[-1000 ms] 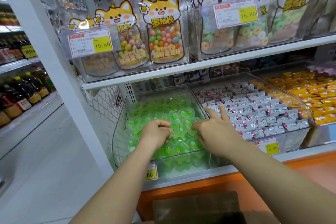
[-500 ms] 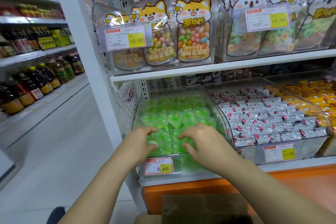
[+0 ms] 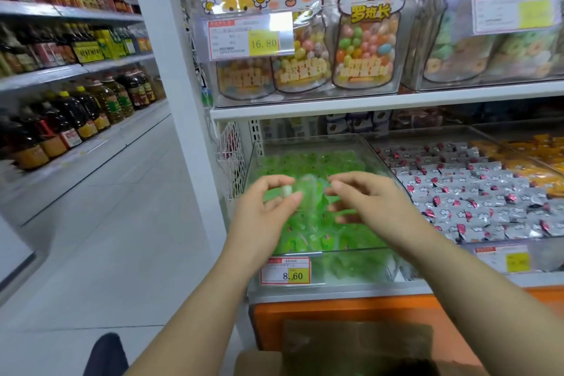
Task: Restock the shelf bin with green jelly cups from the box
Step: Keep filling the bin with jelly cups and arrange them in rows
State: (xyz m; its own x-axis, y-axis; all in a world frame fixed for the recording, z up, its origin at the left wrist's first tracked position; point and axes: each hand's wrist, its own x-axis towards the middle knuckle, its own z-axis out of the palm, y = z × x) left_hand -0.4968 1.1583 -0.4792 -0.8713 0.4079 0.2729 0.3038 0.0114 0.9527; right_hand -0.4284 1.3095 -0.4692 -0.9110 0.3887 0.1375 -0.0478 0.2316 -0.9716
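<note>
The clear shelf bin on the lower shelf holds a pile of green jelly cups. Both hands hover just above the pile. My left hand pinches a blurred, translucent green jelly cup between thumb and forefinger, with something whitish at the fingertips. My right hand hangs to the right of that cup with loosely curled fingers, its forefinger tip close to the cup's edge; nothing shows in its grasp. The brown cardboard box sits at the bottom edge, below the shelf, mostly cut off.
Right of the green bin is a bin of silver wrapped candies, then yellow packets. Candy bags fill the shelf above. A price tag hangs on the bin front. A white post and an aisle with oil bottles lie left.
Both hands have lifted off the pile, where they were pressing on the cups. The left hand now pinches one cup. The view has swung left and moved closer.
</note>
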